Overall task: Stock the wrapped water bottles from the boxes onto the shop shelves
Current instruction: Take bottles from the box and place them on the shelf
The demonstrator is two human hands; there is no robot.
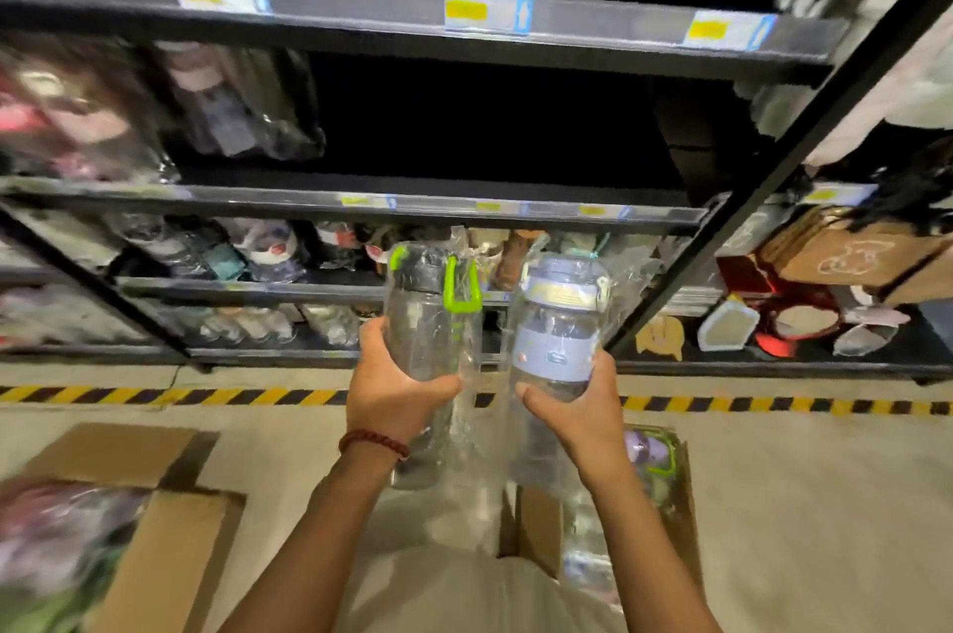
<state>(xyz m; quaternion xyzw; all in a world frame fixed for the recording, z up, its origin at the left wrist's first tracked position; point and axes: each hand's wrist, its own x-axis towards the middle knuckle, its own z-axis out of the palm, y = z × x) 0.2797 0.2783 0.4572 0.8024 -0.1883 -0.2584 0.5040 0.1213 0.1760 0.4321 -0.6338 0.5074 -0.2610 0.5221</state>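
My left hand [392, 387] grips a clear wrapped bottle with a dark lid and green strap [430, 318], held upright in front of the shelves. My right hand [577, 408] grips a second wrapped bottle with a blue-grey lid and band [559, 323], upright beside the first. Both bottles are raised to about the level of the lower shelves [330, 289]. The black shelf unit has a dark, open middle bay [490, 132]. An open cardboard box [665, 488] holding more wrapped bottles stands on the floor under my right arm.
Wrapped goods fill the left bays [154, 116] and lower shelves. Another box of wrapped items [103, 545] sits at lower left. A yellow-black floor stripe [170, 396] runs along the shelf foot. A neighbouring unit at right holds cartons and ceramic items [804, 318].
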